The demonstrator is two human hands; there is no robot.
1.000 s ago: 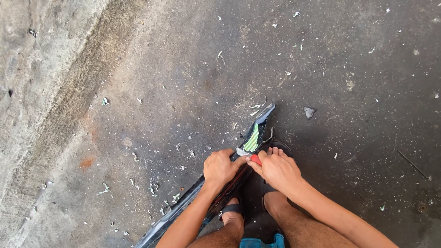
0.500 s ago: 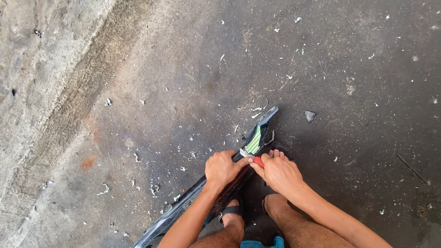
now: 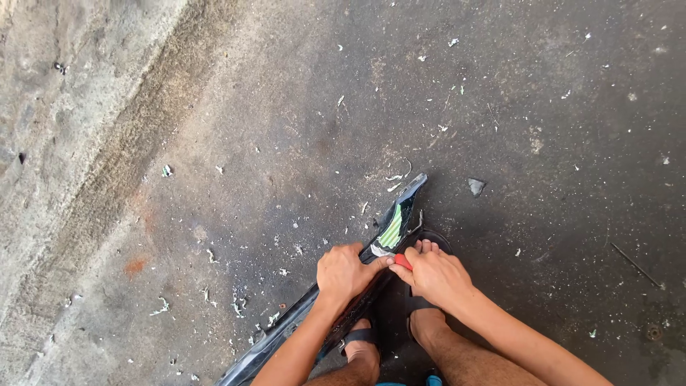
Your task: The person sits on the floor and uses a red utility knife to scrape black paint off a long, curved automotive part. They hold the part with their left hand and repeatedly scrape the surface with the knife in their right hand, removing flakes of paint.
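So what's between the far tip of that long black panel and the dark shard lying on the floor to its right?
Head view: only bare dark floor lies between the black panel's far tip and the dark shard; the nearest pale scraps lie left of the tip.

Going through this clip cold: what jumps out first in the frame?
Low in the middle, the left hand grips a long black panel with a green striped patch, lying slantwise on the ground. The right hand presses a small red-handled tool against it, beside the person's sandalled feet. Around them, pale scraps litter the dark stained concrete floor.
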